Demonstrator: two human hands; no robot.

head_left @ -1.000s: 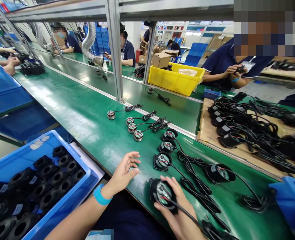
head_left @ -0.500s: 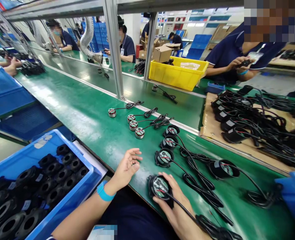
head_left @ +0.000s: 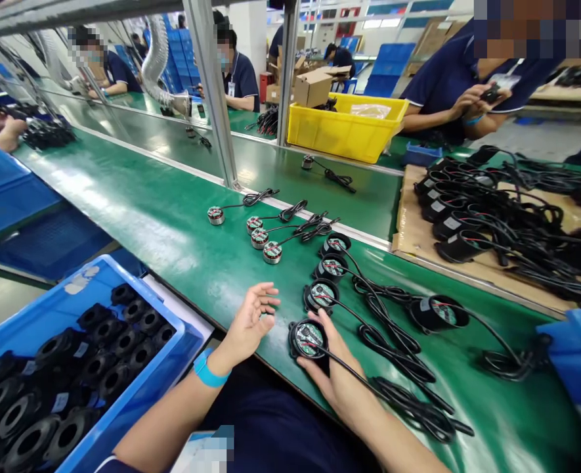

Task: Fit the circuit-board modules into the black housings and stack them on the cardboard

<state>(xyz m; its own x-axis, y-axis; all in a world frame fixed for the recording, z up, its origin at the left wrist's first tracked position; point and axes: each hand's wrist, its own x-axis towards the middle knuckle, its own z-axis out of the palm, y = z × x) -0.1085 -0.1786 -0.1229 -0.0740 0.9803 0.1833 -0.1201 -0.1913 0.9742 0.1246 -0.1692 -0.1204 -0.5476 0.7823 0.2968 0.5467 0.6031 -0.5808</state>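
My right hand [head_left: 337,361] is wrapped round a black round motor housing [head_left: 308,339] at the near edge of the green bench. A green circuit board with red wires shows inside it, and its black cable runs back over my wrist to a coiled bundle [head_left: 413,410]. Just left of it, my left hand [head_left: 253,322] hovers with fingers apart and nothing in it. Behind the held housing stand several like it, the closest being a black housing [head_left: 321,295]. Farther back, several small bare motor cores [head_left: 272,252] lie with bundled cables.
At left a blue crate [head_left: 172,358] holds several black housings. Cardboard [head_left: 402,230] at right carries many cabled housings. A yellow bin [head_left: 344,135] stands across the bench, beside a metal post [head_left: 211,98]. Another blue bin [head_left: 576,355] is at the right edge. Co-workers sit opposite.
My right hand and the held housing have moved slightly away from me, closer to the row of housings. The left hand stays open in nearly the same place. The view has shifted a little.
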